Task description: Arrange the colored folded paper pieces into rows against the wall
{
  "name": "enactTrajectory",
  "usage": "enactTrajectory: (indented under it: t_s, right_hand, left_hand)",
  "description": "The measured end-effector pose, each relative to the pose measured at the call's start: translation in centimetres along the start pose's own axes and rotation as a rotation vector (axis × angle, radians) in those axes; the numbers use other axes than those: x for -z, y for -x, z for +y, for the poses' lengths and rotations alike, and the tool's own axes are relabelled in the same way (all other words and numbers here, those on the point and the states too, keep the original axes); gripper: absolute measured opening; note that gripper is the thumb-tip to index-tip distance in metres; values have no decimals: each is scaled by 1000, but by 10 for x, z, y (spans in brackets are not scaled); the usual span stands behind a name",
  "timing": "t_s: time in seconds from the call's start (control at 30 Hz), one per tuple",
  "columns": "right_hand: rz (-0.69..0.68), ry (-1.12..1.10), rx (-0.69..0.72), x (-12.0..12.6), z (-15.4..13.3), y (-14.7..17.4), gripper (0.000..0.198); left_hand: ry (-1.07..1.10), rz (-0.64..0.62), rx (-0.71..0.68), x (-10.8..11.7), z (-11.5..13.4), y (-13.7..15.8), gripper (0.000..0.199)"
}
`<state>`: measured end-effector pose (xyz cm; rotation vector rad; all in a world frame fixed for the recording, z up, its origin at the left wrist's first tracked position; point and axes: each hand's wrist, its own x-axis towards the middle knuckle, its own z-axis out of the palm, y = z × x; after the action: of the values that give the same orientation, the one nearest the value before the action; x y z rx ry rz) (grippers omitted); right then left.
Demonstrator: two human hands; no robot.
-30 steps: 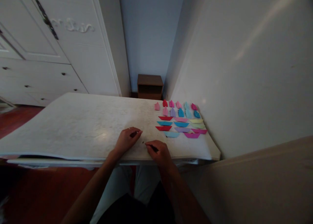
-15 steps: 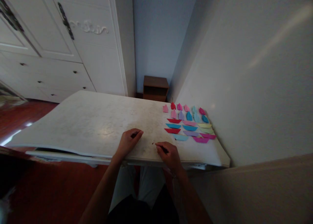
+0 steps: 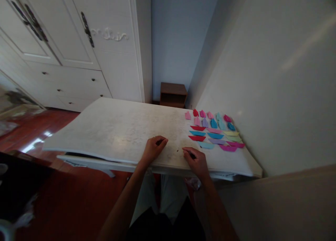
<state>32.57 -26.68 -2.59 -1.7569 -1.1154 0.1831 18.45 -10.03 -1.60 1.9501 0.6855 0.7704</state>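
Observation:
My left hand (image 3: 153,150) rests on the white table (image 3: 123,123) near its front edge, fingers curled together, with nothing visible in them. To its right, my right hand (image 3: 196,161) lies with the thumb and fingers closed, and nothing shows in it either. A small dark mark (image 3: 177,150) is on the tabletop just left of the right fingertips. Beyond the right hand are rows of folded paper boats, among them a red paper boat (image 3: 197,138) and a light blue one (image 3: 206,145). Behind these stand smaller folded paper pieces, including a blue one (image 3: 213,123).
A wall (image 3: 262,94) runs along the table's right side. At the back left is a white wardrobe (image 3: 118,66) with drawers. A brown cabinet (image 3: 173,88) stands past the table's far edge. The floor (image 3: 78,195) is reddish.
My view has turned slightly left, so the table and paper pieces sit farther right in the picture. Both hands stay in the same place on the table, still curled.

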Motion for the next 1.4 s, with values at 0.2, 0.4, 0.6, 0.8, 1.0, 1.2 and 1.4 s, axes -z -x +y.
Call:
enactTrajectory:
  t_s: [0.2, 0.4, 0.6, 0.8, 1.0, 1.2, 1.4]
  right_hand:
    - [51, -10, -1, 1, -2, 0, 25]
    - [57, 2, 11, 2, -3, -1, 26]
    - [72, 18, 22, 0, -1, -1, 27]
    - [79, 33, 33, -1, 2, -1, 26]
    - [77, 44, 55, 0, 4, -1, 26]
    - [42, 47, 68, 1, 3, -1, 25]
    - [46, 61, 75, 0, 2, 0, 25]
  left_hand:
    - [163, 35, 26, 2, -3, 0, 30]
    - [230, 65, 25, 2, -5, -1, 31]
    - [306, 86, 37, 2, -5, -1, 33]
    - [373, 110, 48, 1, -7, -3, 32]
    - [424, 135, 52, -2, -11, -4, 31]
    - [452, 146, 53, -1, -10, -4, 29]
    - [467, 156, 53, -1, -9, -4, 28]
